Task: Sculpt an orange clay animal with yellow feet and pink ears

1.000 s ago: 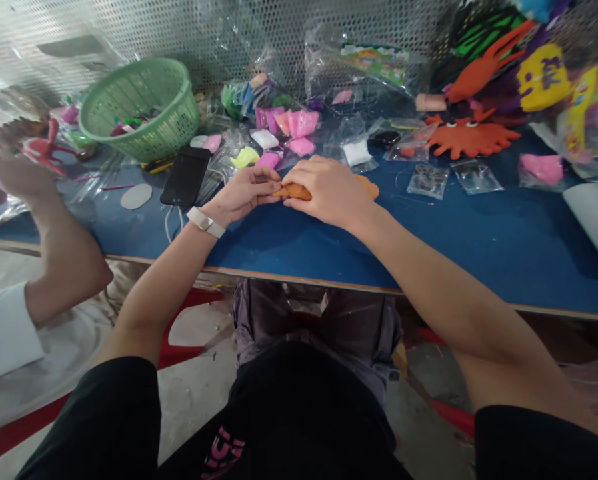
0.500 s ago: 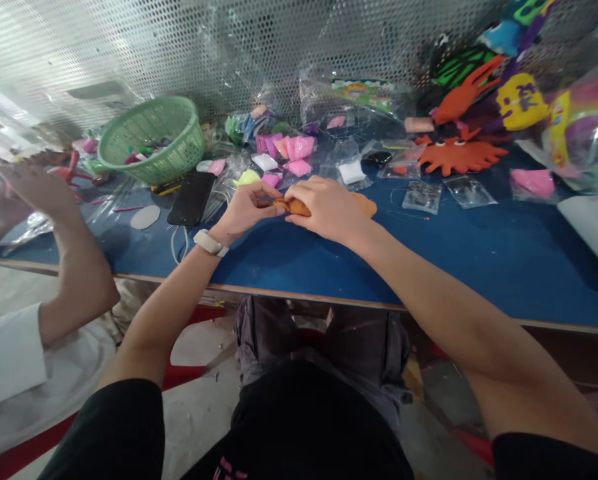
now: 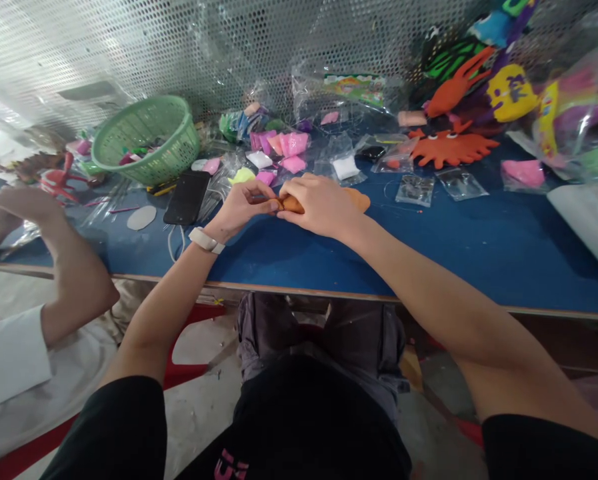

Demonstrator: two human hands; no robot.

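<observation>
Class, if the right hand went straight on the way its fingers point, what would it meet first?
Most likely the left hand, which pinches one end of the orange piece just ahead of the right hand; exact depth is unclear.

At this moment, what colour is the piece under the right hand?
The piece under the right hand is orange, seen in the head view.

there is one basket [image 3: 175,155], one phone [image 3: 187,198], one wristband [image 3: 205,240].
</observation>
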